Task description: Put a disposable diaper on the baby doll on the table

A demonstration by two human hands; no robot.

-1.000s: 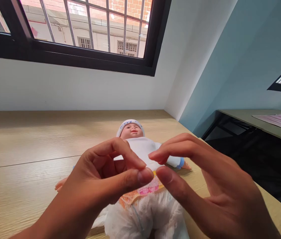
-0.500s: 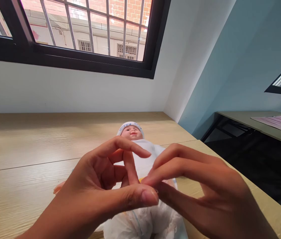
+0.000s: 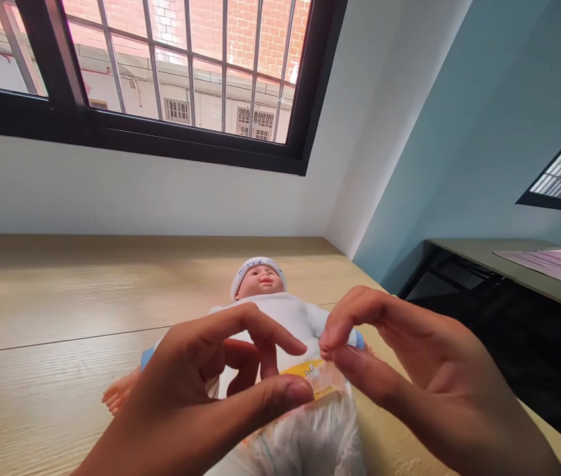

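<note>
"Left hand [image 3: 188,383] and right hand [image 3: 439,377], bare, raised: state?"

"Left: thumb and forefinger curved, standing apart, nothing seen between. Right: thumb and forefinger tips together or nearly so; whether anything thin is pinched there, cannot tell."

"Bearing surface?"

"Tabletop [image 3: 62,291], pale wood grain. Far edge against the wall [image 3: 161,205]; right edge slanting toward the viewer."

"Carried on it?"

"Baby doll [image 3: 288,311], one. On its back, near the right edge, head toward the far edge. Feet: not seen."

"Its dress, largest first?"

"Disposable diaper [image 3: 315,436], white, ruffled, about the hips. Shirt [image 3: 298,324], white, long-sleeved. Beanie [image 3: 258,264], white, blue lettering, on the head. Waist panel [image 3: 305,368], yellow, printed, across the belly, seen in the gap between the hands. Cuff [image 3: 147,357], light blue, at the sleeve toward the left of view."

"Step in hand?"

"Judged: fingertip work above the diaper's waist, both hands poised, neither visibly gripping the padding. Fastening: hidden, condition unrecorded."

"Next move calls for?"

"By judgement, any move at the waist would want its sides in clear sight, fingertips lined up level on the panel, and a light touch, the ruffled stuff looking soft and easily pulled askew."
</note>
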